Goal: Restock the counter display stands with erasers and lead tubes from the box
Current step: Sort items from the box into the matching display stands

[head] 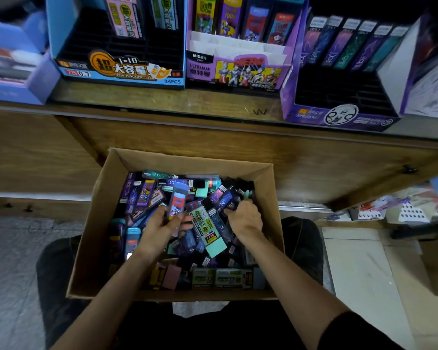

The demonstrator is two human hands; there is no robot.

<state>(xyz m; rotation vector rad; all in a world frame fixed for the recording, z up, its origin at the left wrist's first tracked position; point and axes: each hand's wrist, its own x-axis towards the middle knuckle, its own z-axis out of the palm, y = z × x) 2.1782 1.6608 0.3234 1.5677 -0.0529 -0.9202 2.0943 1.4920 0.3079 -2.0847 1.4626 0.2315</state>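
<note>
Head view: an open brown cardboard box (96, 223) rests on the person's lap, its far rim close below the front edge of the wooden counter (162, 99), and it holds a loose pile of lead tubes. The left hand (159, 229) pinches a blue-and-red lead tube (178, 202) upright between thumb and fingers, above the pile's middle. The right hand (245, 219) digs curled fingers into dark tubes near the right wall (whether it grips one, I cannot tell). On the counter a blue cardboard display stand (61, 34), a purple Ultraman display stand (238, 64) and a dark purple display stand (339, 117) sit side by side, with bare black slots showing at the front of the outer two.
</note>
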